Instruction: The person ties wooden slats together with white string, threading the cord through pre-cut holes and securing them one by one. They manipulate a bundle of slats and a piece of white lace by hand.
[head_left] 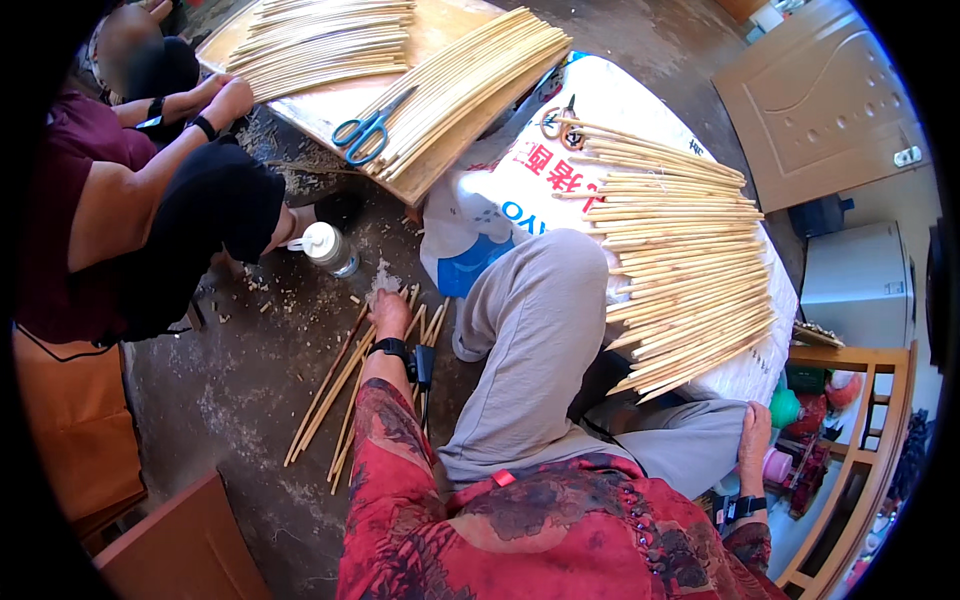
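Observation:
Low on my left side, my left hand (390, 313) reaches down to a loose bundle of thin peeled sticks (332, 400) on the floor. The back of that hand faces up and its fingertips are hidden, so I cannot tell whether it grips a stick. My right hand (755, 432) lies over my right knee, fingers stretched on the grey trouser cloth. Many pale sticks (690, 270) lie side by side across a white printed sack (640, 95) in front of me. At their far left end is a pair of scissors (562, 127) with brown handles.
A wooden board (310, 105) bears two more rows of sticks and blue-handled scissors (362, 137). A seated person (120, 190) has their hands at the board's left edge. On the littered floor stands a white-lidded jar (325, 246). A wooden frame (850, 480) is at right.

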